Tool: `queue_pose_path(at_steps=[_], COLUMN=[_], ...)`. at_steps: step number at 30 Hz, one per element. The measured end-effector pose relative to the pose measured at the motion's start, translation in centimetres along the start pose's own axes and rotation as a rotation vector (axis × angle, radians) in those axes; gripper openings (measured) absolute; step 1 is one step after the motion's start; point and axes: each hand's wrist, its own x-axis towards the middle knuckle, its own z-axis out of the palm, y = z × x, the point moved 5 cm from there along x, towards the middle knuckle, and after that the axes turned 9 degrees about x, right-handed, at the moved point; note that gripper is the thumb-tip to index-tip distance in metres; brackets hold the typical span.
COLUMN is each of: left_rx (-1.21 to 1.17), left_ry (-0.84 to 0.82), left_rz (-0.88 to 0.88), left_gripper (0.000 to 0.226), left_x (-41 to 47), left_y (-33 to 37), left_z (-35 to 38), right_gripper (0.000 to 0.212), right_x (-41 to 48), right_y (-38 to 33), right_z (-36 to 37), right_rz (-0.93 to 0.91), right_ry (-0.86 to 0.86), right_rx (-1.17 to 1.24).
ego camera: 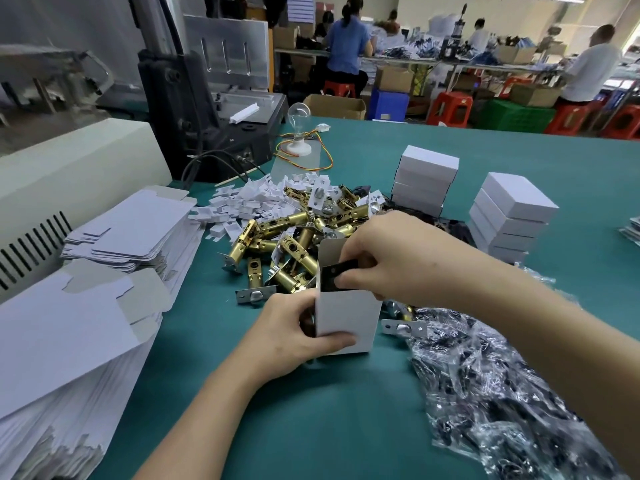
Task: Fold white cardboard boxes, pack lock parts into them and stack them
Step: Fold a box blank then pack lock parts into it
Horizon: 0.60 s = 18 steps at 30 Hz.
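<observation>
A small white cardboard box (346, 315) stands upright on the green table, its top flap open. My left hand (287, 336) grips its lower left side, thumb across the front. My right hand (388, 258) pinches a black lock part (334, 277) at the box's open mouth, partly inside it. Behind the box lies a heap of brass latch bolts (284, 244) and white plastic pieces (249, 199). Two stacks of closed white boxes stand behind, one at the middle (424, 178) and one further right (509, 216).
Flat unfolded box blanks lie in piles on the left (69, 341) and behind them (138, 230). Clear bags of dark parts (502, 393) spread at the right. A machine (207, 98) and a bulb on a base (298, 133) stand at the back. People work at far tables.
</observation>
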Motion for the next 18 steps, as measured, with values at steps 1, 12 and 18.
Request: queue_pose_path(at_steps=[1, 12, 18], left_rx=[0.005, 0.018, 0.022], left_ry=[-0.005, -0.008, -0.015], left_rz=[0.003, 0.014, 0.022], left_gripper=[0.040, 0.035, 0.040], left_x=[0.0, 0.0, 0.0], left_y=[0.0, 0.3, 0.4], left_z=[0.0, -0.1, -0.2], right_gripper=[0.025, 0.037, 0.038], right_x=[0.1, 0.2, -1.3], right_y=[-0.2, -0.8, 1.3], right_z=[0.0, 0.0, -3.9], right_rz=[0.000, -0.010, -0.060], right_ry=[-0.018, -0.152, 0.199], right_rx=[-0.034, -0.206, 0.158])
